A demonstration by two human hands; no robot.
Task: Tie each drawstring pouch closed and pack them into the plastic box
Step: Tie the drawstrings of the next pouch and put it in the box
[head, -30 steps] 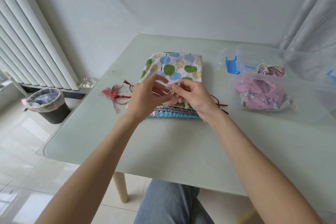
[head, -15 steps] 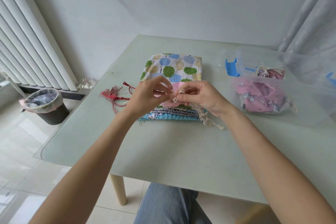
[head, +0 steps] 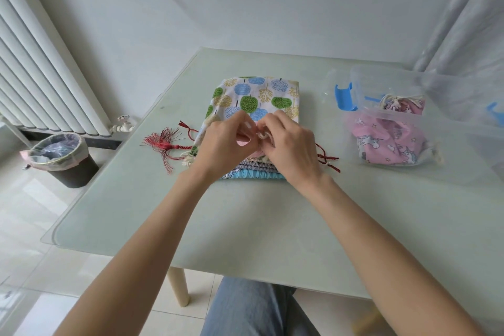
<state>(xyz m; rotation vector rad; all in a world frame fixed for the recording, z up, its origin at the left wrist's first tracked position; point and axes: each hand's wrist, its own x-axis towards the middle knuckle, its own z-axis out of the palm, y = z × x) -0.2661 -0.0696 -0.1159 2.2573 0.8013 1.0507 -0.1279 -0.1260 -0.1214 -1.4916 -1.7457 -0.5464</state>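
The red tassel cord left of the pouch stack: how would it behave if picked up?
The red tassel cord would probably hang limp: it lies in loose curves, its threads splayed. It looks thin, so likely very light, and the fringe may snag.

Both hands, left and right, pinch a cream drawstring over stacked pouches.

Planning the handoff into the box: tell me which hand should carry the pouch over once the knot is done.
Probably the right hand. The box sits on its side of the table, so the left hand would have to cross over. Both hands now pinch the cord at the pink pouch.
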